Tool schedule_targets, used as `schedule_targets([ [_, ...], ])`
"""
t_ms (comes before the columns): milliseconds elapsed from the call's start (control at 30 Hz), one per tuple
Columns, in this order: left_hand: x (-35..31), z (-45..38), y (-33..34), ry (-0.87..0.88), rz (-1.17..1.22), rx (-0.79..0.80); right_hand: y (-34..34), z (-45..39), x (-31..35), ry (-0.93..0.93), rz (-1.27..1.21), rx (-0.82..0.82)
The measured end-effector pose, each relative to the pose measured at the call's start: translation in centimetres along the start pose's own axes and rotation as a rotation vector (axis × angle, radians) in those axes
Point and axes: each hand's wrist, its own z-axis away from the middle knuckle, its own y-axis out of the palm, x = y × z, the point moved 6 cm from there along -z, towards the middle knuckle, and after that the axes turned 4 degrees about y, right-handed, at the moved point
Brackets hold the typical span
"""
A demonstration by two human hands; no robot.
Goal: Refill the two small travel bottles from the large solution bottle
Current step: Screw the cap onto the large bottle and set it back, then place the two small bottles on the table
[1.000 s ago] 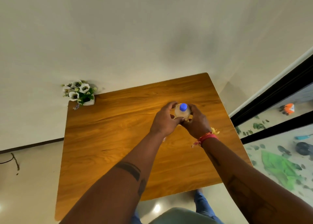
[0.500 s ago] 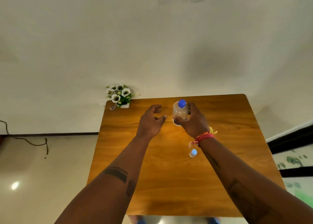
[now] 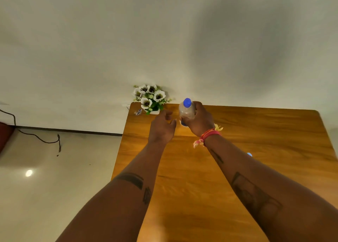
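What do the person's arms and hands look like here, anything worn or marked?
Both forearms are bare, no sleeves. The left forearm has dark band and triangle tattoos; the right forearm a dark geometric tattoo. A red thread wristband with yellow tassels circles the right wrist.

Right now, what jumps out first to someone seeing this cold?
The right hand gripping a clear bottle with a blue cap near the far edge of the wooden table, with the left hand open just beside it. Next, the pot of white flowers at the table's far left corner against the wall. A small blue cap peeks out behind the right forearm.
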Motion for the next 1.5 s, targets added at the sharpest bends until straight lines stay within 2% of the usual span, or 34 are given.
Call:
schedule_targets([
  [367,5.0,-4.4,2.1,-0.027,0.025,0.008,6.4,-6.4,0.0,0.072,-0.040,-0.020],
  [600,5.9,-5.5,1.8,-0.030,0.007,-0.004,7.2,-7.6,0.4,0.071,-0.038,-0.038],
  [800,5.6,-3.8,2.4,-0.019,-0.030,0.012,6.3,-6.4,-1.0,0.102,0.061,0.031],
  [933,3.6,-2.2,3.2,-0.018,-0.040,0.039,3.7,-3.5,-3.4,0.162,0.116,-0.013],
  [1200,-2.3,5.5,8.2,0.051,-0.027,0.128,-6.4,3.5,-6.4,0.094,0.015,-0.048],
  [1500,-7.1,12.5,13.5,0.148,-0.080,0.214,-17.1,12.8,-13.0,0.126,-0.073,-0.197],
])
